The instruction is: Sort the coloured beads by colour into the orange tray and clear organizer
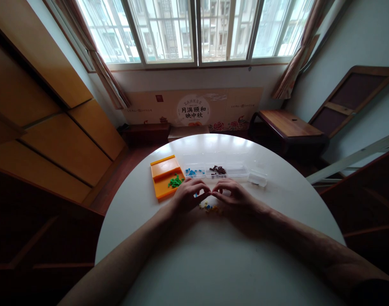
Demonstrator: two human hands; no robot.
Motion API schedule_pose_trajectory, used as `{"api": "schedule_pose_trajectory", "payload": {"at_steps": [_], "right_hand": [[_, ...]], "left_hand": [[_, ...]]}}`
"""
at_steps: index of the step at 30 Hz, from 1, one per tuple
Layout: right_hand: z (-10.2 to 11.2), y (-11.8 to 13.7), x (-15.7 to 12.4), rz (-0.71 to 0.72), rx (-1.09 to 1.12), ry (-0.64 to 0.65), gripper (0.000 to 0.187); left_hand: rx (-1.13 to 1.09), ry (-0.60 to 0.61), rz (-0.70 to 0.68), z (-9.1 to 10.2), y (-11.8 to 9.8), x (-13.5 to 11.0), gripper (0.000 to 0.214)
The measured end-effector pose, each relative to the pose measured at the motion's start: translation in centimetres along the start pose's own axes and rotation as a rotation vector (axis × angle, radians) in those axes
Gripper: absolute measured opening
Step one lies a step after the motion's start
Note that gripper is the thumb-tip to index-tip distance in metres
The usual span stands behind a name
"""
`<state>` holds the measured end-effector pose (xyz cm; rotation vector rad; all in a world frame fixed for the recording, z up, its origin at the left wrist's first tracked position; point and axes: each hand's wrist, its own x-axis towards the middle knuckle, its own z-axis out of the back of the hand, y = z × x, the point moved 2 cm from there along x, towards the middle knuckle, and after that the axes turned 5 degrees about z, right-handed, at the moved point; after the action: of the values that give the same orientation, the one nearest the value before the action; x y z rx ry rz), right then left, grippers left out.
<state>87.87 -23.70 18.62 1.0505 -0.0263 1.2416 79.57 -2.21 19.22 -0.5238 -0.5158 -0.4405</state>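
Over the white round table [194,263], my left hand [190,194] and my right hand [231,193] meet at their fingertips. Thumb and forefinger of each hand are pinched together. Whatever sits between the fingertips is too small to make out. Just below the fingers lies a loose pile of small yellow and blue pieces [210,208]. Behind my hands a clear plastic compartment box [237,171] holds blue pieces [192,172] in one section and dark brown pieces [218,170] in another. Left of my left hand, green pieces [175,181] rest in an orange tray [162,189].
A small clear container [257,179] stands at the right end of the compartment box. Beyond the table are a printed cardboard panel [143,106] under the window, a wooden side table [288,122] at right and wooden cabinets [86,140] at left.
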Motion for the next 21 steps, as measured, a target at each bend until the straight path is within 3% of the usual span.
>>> {"api": "schedule_pose_trajectory", "payload": {"at_steps": [12,18,21], "right_hand": [[-0.1,-0.3,-0.1,0.001,-0.024,-0.036,0.014],[-0.1,0.0,0.1,-0.026,-0.009,-0.028,0.017],[-0.1,0.0,0.2,-0.027,-0.002,-0.013,0.019]], "left_hand": [[0.033,-0.071,-0.014,0.2,-0.1,0.0,0.013],[0.281,-0.296,0.271,2.1,1.9,0.3,0.018],[0.351,-0.336,0.348,2.9,3.5,0.4,0.020]]}}
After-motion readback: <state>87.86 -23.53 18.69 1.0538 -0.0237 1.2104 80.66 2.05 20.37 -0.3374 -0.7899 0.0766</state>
